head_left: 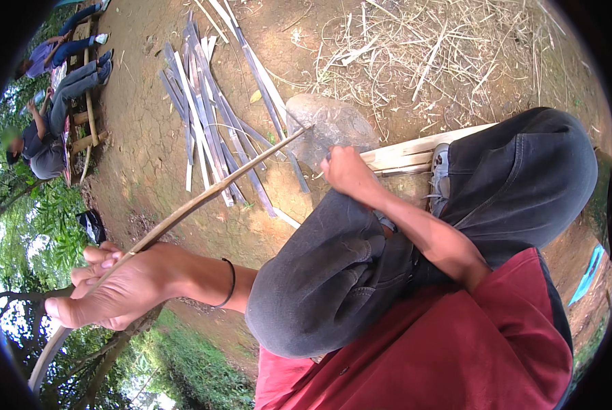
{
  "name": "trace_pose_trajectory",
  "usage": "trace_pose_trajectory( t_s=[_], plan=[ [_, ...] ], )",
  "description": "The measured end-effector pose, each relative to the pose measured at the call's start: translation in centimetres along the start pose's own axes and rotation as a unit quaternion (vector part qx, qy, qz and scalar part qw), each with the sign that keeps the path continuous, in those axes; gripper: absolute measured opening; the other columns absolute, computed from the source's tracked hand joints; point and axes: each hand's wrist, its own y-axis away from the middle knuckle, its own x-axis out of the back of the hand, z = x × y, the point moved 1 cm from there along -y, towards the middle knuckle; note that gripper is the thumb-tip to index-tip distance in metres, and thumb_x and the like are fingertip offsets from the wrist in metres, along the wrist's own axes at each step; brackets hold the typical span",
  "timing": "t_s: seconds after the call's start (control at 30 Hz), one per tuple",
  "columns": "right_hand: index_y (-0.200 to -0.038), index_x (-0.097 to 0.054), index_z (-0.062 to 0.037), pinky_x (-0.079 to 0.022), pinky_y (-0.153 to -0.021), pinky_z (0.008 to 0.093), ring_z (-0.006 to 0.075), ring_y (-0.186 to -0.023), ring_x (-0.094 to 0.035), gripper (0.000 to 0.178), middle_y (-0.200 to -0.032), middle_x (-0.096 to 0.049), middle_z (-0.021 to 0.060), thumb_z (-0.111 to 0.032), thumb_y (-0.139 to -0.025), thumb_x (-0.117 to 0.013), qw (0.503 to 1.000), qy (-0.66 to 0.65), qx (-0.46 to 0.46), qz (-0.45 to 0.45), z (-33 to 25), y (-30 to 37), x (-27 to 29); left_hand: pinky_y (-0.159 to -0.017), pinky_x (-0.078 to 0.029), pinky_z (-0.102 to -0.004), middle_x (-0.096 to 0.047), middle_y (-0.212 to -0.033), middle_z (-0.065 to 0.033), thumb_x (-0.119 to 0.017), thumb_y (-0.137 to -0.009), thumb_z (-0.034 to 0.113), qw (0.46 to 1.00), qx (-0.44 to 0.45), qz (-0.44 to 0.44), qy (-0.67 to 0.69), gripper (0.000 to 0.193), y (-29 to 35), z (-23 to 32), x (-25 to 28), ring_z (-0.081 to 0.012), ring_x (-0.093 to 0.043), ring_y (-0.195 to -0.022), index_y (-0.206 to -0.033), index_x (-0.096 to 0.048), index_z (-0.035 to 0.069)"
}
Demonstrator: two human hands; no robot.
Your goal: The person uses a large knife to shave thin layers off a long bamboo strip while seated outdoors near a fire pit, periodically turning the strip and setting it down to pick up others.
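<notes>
My left hand (118,287) is closed around a long, slightly curved strip of split bamboo (207,194), off to the left past my knee. The strip runs up and right across the view, its far tip over a flat grey stone (336,123). Near that tip, just at the stone's lower edge, my right hand (350,174) is curled into a fist above my knee. Whatever it grips is hidden by the fingers; a thin dark line shows by the strip's tip, too small to name.
Dark and pale split strips (213,116) lie in a loose pile beyond the bamboo. Curly shavings (422,61) cover the ground at the top. Pale split pieces (408,152) lie beside my shoe (440,178). People (36,147) sit on a bench at upper left, near a black bag (92,225).
</notes>
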Motion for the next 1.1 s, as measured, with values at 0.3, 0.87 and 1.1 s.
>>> trace_pose_trajectory(
  t_s=[0.3, 0.87, 1.1],
  plan=[
    [-0.095, -0.063, 0.008, -0.054, -0.067, 0.0474, 0.0439, -0.07, -0.065, 0.027, -0.071, -0.064, 0.0279, -0.016, -0.085, -0.056, 0.999, -0.026, 0.038, -0.01, -2.5, 1.4, 1.6, -0.044, -0.025, -0.0269, -0.022, -0.046, 0.0013, -0.052, -0.089, 0.044, 0.998, 0.024, -0.051, 0.019, 0.052, -0.5, -1.1, 0.3, -0.0126, -0.025, -0.041, -0.054, -0.024, 0.017],
    [-0.091, -0.062, 0.0084, -0.055, -0.058, 0.0464, 0.0397, -0.059, -0.065, 0.024, -0.065, -0.064, 0.0241, -0.014, -0.086, -0.055, 0.996, -0.032, 0.081, 0.016, -1.5, 0.1, -0.1, -0.042, -0.023, -0.0256, -0.026, -0.045, -0.0005, -0.045, -0.091, 0.049, 0.988, 0.055, -0.124, 0.073, 0.052, -0.8, -0.9, 0.5, -0.0129, -0.026, -0.04, -0.053, -0.029, 0.017],
    [-0.096, -0.061, 0.0124, -0.054, -0.055, 0.0422, 0.0302, -0.052, -0.065, 0.027, -0.058, -0.061, 0.0234, -0.011, -0.085, -0.054, 0.99, -0.093, 0.096, -0.048, -6.8, 3.0, 3.4, -0.04, -0.02, -0.0258, -0.028, -0.046, -0.0006, -0.044, -0.09, 0.048, 0.982, 0.053, -0.152, 0.095, 0.051, -1.0, -1.8, 1.0, -0.013, -0.026, -0.04, -0.053, -0.031, 0.015]
  ],
)
